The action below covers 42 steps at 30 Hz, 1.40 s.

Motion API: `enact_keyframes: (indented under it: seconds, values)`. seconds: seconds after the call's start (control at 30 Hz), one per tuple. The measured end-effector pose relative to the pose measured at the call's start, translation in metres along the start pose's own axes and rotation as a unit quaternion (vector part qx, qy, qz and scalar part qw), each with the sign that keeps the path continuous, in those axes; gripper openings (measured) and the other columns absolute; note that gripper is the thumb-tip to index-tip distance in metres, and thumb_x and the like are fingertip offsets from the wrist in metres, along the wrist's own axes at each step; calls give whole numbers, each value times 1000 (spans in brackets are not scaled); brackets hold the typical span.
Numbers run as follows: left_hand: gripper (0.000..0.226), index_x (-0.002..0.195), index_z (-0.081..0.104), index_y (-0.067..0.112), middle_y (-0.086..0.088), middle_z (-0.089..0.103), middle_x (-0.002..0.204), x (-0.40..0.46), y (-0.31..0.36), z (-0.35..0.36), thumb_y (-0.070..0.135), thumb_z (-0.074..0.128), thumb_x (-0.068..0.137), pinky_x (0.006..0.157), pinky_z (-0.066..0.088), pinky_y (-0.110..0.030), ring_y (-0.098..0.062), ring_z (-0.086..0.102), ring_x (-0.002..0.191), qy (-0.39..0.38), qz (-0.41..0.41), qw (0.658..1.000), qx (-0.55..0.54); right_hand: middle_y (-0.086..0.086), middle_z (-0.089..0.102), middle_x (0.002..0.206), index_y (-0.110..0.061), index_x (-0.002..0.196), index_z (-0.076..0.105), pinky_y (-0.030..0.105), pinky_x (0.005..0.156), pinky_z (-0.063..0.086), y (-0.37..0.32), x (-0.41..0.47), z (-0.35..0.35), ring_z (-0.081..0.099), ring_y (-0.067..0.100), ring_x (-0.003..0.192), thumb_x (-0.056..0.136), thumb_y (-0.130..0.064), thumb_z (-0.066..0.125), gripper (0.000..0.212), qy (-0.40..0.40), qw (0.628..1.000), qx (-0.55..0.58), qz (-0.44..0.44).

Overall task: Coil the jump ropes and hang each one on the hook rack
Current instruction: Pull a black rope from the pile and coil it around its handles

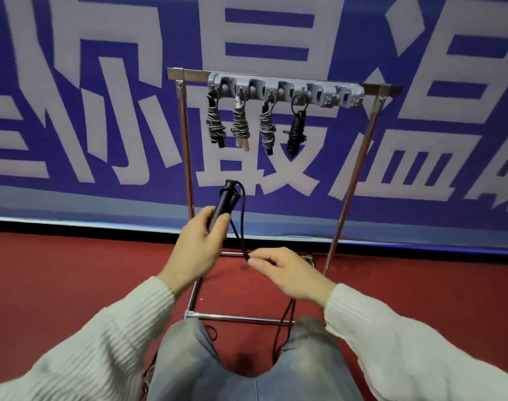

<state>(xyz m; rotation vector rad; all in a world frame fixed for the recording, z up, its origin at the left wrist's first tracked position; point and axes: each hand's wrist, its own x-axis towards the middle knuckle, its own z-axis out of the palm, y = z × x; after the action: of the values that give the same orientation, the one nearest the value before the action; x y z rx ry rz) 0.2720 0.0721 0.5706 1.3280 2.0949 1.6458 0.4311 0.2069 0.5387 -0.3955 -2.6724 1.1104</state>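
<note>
While the black jump rope (241,215) is only partly gathered, its slack cord is seen trailing down at six o'clock, between the knees and onto the red floor (73,270). At the near centre, the two black handles (222,202) are grasped together in the clenched left hand (199,247), pointing up toward twelve o'clock. Just to its three o'clock, a bight of the cord is pinched between thumb and fingers of the right hand (287,273); the winding is judged to be at an early stage, since no turns are yet laid round the handles.

Farther off, toward twelve o'clock, a chrome frame (351,180) is stood on the floor, and the grey hook rack (284,89) is carried on its top bar. Four coiled ropes (254,123) are already hung from the hooks at the left; the hooks at the right end are seen unused. By this judgement, most of the task is done, with coiling and hanging of the rope in hand left.

Behind the frame, a blue banner (420,111) with large white characters is spread across the wall.
</note>
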Motion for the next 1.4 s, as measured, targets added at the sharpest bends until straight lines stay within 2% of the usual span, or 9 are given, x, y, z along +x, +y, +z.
enact_keyframes:
  seconds: [0.27,0.37,0.5,0.77,0.83,1.0,1.13,1.2,1.4]
  values:
    - [23,121,44,31,-1,70,107,-25,-6,13,46,43,104,66,35,-35,-33,66,91,-216,177,881,382,-9,67,86,-25,97,67,36,77,48,-65,15,-64,60,14,81,104,-43,48,27,-90,947,-297,-83]
    - [18,107,45,31,8,60,81,-46,20,8,48,45,101,59,30,-32,-20,57,68,-270,287,867,306,-8,56,70,-20,83,67,31,68,42,-60,25,-78,49,9,64,105,-40,50,34,-112,976,-180,-48]
    - [5,96,55,36,7,54,67,-50,41,-5,41,56,96,52,35,-29,-12,44,53,-207,213,954,49,-4,47,62,-22,74,58,29,53,33,-37,15,-50,39,13,54,99,-33,55,28,-98,987,129,1]
    - [32,105,51,1,-10,59,72,-44,33,-13,30,53,92,43,25,-17,-15,35,42,-85,-32,949,-302,-5,47,56,-17,82,58,13,32,23,-20,-8,-1,32,2,34,87,-40,67,25,2,753,616,231]
    - [33,111,48,8,-13,59,74,-38,32,-16,33,53,91,45,21,-19,-14,33,41,-50,-61,935,-346,-5,41,53,-14,83,56,14,32,21,-19,-12,6,29,1,33,92,-38,64,27,18,774,591,229]
    - [18,111,56,13,-12,62,78,-17,7,-19,29,53,105,47,20,-25,-17,35,49,23,-126,950,-286,-5,41,50,-14,96,62,26,47,30,-30,-20,5,36,10,43,107,-36,45,30,50,986,127,94]
    - [21,95,71,24,-7,71,78,-9,-25,-11,35,54,102,54,45,-31,-24,56,59,-40,-97,992,67,1,65,74,-22,95,66,35,65,47,-43,-19,-18,58,13,66,102,-54,45,39,16,982,-187,0]
    - [27,109,68,29,-1,73,85,-18,-28,0,46,50,98,69,52,-37,-27,67,78,-156,-15,947,280,-5,70,84,-24,97,68,38,70,49,-50,-9,-34,61,16,76,102,-45,48,30,-12,954,-294,-59]
    - [10,81,56,24,-1,58,64,-60,23,15,28,56,91,52,35,-26,-17,47,53,-345,148,908,185,-11,73,86,-18,93,76,23,79,50,-50,17,-75,63,1,80,96,-25,70,10,-107,992,-46,-44]
